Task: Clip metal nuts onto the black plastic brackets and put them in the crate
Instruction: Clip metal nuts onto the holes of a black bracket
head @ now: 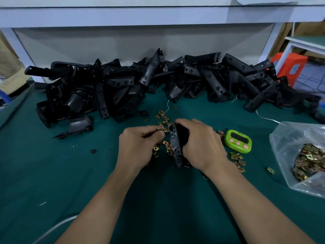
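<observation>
**Nut at the bracket's top end, both grips full**

Both forearms stretch straight out over the counter (61,173), wrists low and knuckles up. The right grip (198,143) is wrapped round a black plastic bracket (174,140), with the fingers curled over its far side. It holds the piece on end, long face turned toward the other hand. The left grip (139,145) is bunched tight, thumb and fingertips pinching one small metal nut (160,128) right at the bracket's upper end. Whether the two are touching or just apart, I cannot tell from here.

The bracket is matte moulded plastic, a narrow strip with round bosses near top and bottom and small square cut-outs between. The nut is folded sheet metal, brassy yellow and squarish.

More loose nuts (162,116) lie scattered on the dark green mat beneath and beyond the hands. Another cluster sits just right of the right wrist.

Along the back runs a long heap of brackets (158,81), a tangle of flat holed strips and curved, glossy sleeves.

Just beside the right grip lies a lime-green timer (238,141), rounded, with pink buttons and a dark screen. Further right a clear, crinkled plastic bag (284,147) sags open, with a mound of the same nuts inside.
</observation>
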`<state>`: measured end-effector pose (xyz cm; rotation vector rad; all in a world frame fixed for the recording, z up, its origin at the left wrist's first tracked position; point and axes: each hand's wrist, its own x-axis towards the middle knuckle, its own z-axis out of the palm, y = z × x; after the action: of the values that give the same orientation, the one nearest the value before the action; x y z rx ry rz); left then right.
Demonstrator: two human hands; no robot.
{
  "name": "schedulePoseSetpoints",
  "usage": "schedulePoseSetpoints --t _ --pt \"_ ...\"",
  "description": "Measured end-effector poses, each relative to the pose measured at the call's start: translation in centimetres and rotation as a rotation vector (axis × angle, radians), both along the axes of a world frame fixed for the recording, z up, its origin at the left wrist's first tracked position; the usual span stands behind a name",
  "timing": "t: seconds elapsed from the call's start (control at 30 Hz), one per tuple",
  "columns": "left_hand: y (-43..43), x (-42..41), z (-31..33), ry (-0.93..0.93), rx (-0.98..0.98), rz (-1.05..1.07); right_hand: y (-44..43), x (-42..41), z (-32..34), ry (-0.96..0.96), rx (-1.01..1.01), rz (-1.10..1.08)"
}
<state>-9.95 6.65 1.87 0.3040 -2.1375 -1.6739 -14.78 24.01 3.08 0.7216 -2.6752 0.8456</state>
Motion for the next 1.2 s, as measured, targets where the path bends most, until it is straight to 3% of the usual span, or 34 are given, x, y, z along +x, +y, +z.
schedulePoseSetpoints --t 0.1,0.2,0.33,0.5,0.83,0.93,1.07,1.2 --pt "0.3 0.0 0.1 0.007 0.008 -0.034 0.0 -0.2 0.0 0.026 -0.032 -0.022" --pt "0.4 0.0 -0.1 0.006 -0.115 -0.010 0.1 -0.3 0.2 0.080 -0.076 -0.055" --pt "0.4 0.2 -0.2 -0.008 -0.203 0.043 0.0 -0.5 -0.2 0.061 0.084 -0.009" --pt "-0.1 0.1 -0.1 -0.073 -0.220 0.088 0.6 -1.2 -1.0 0.016 0.209 -0.163" --pt "-0.1 0.3 0.2 -0.116 -0.225 0.165 1.1 -2.3 -1.8 -0.045 0.105 -0.204" --pt "-0.2 0.3 0.2 -0.161 -0.336 0.211 1.2 -2.5 -1.8 -0.056 0.096 -0.188" --pt "-0.2 0.5 0.3 -0.254 -0.681 0.336 1.4 -2.6 -1.7 -0.092 0.066 -0.168" --pt "1.0 0.7 0.2 -0.019 -0.808 0.166 1.4 -2.6 -1.6 -0.101 0.056 -0.171"
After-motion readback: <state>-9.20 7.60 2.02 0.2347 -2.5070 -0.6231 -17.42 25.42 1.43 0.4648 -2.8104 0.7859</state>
